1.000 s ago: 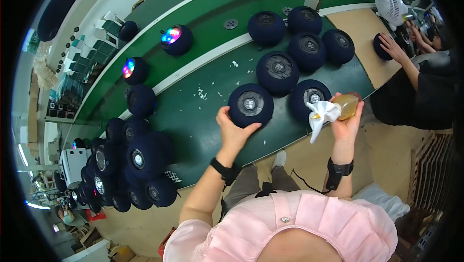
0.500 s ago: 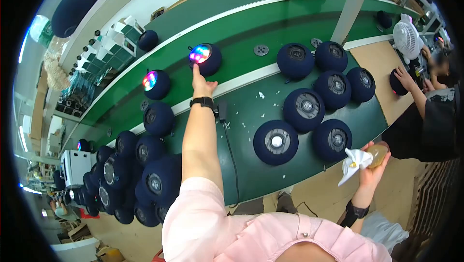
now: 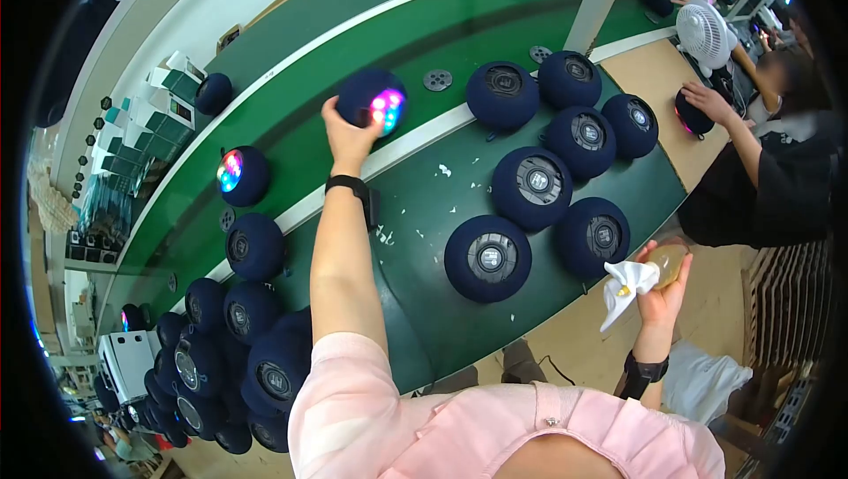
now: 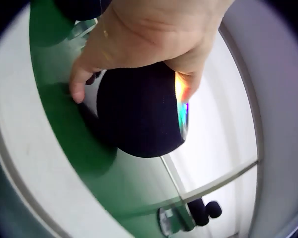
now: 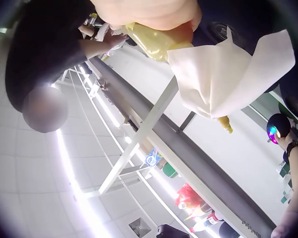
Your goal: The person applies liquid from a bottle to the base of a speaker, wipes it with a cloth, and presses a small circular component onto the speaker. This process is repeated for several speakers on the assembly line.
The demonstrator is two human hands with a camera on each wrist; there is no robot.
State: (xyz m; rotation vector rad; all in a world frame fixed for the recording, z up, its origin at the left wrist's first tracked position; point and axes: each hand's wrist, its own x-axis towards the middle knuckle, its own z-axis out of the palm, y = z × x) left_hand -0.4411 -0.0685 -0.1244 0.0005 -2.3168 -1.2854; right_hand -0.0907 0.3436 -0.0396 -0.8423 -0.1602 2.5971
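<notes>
My left hand [image 3: 352,139] grips a round navy fabric-covered speaker [image 3: 364,95] over the green conveyor. Its coloured lights glow on the side facing right. In the left wrist view the thumb and fingers span the dark speaker [image 4: 139,114], and the light shows at its right edge. At the bench's near right edge my right hand [image 3: 661,304] holds a squeeze bottle [image 3: 667,262] of yellowish liquid. A white cloth [image 3: 629,286] is wrapped about the bottle's neck; in the right wrist view the yellow nozzle [image 5: 226,125] pokes out beyond the cloth [image 5: 213,74].
Several navy speakers [image 3: 488,258] stand base up on the green bench [image 3: 424,311], and more crowd its left end. Another lit speaker [image 3: 243,176] sits on the conveyor [image 3: 291,139]. To the right are a white fan [image 3: 705,30], a cardboard sheet [image 3: 649,72] and another person [image 3: 764,165].
My left hand has left a speaker on the bench, reached to the lit speaker on the conveyor and taken hold of it. Its lights now face right. The right hand keeps the bottle.
</notes>
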